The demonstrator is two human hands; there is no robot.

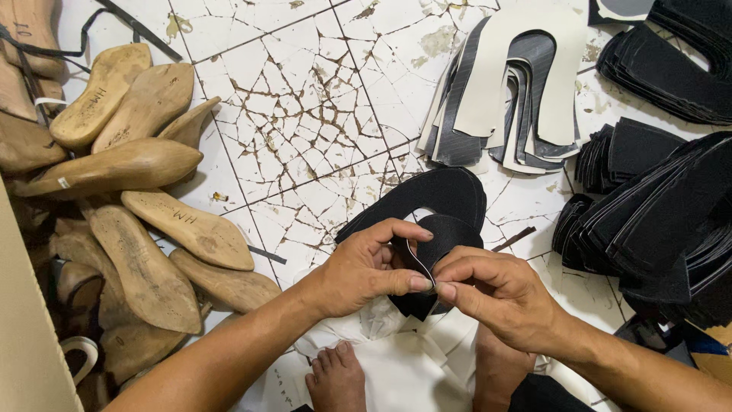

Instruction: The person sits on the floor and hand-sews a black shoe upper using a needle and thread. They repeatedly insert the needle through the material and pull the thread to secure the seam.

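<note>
My left hand [364, 268] and my right hand [496, 294] meet at the middle of the view, both pinching the edge of a black U-shaped shoe upper piece [442, 200]. Thumbs and forefingers press together on a folded part of the black piece near its lower end. The rest of the piece curves away over the cracked white tile floor [305, 99]. My bare feet [339, 378] rest below the hands on white sheets [404, 366].
Several wooden shoe lasts [130, 168] are heaped at the left. A stack of white and grey U-shaped cut pieces [511, 91] lies at the upper right. Piles of black cut pieces [663, 206] fill the right side. A cardboard edge [23, 336] stands at the lower left.
</note>
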